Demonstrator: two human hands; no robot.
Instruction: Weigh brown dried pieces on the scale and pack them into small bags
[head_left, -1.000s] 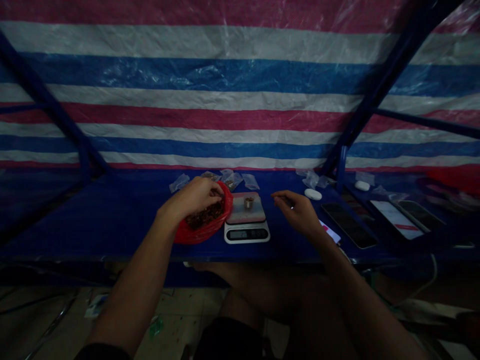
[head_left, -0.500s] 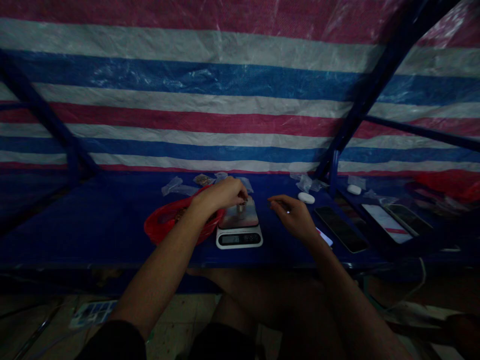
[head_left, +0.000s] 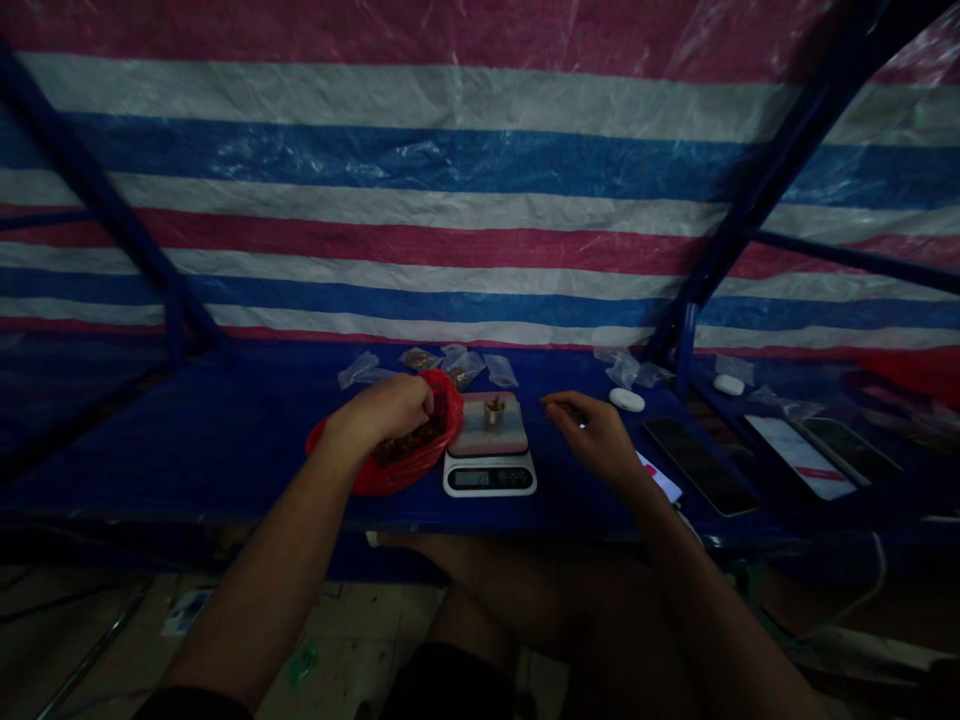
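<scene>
My left hand (head_left: 394, 408) reaches into a red plastic bag (head_left: 364, 482) of small brownish pieces (head_left: 405, 443). Its fingers are curled downward, and the tips are hidden. Just right of the bag stands a white digital scale (head_left: 491, 478) with a metal top plate. On that plate sits a small metallic cup (head_left: 493, 412), with little pieces sticking up out of it. My right hand (head_left: 591, 430) hovers over the table, right of the scale, with thumb and fingers drawn together. What it holds, if anything, is too dark to make out.
Clear plastic bags (head_left: 500, 370) lie behind the scale, some holding small pieces. To the right are a white oval case (head_left: 626, 400), a dark phone (head_left: 701, 466) and a lit phone (head_left: 799, 458). Blue metal bars (head_left: 686, 340) rise before a striped tarp (head_left: 450, 245).
My left hand has moved left from above the cup on the scale down into the red bag. The cup stays on the plate. My right hand keeps nearly the same place.
</scene>
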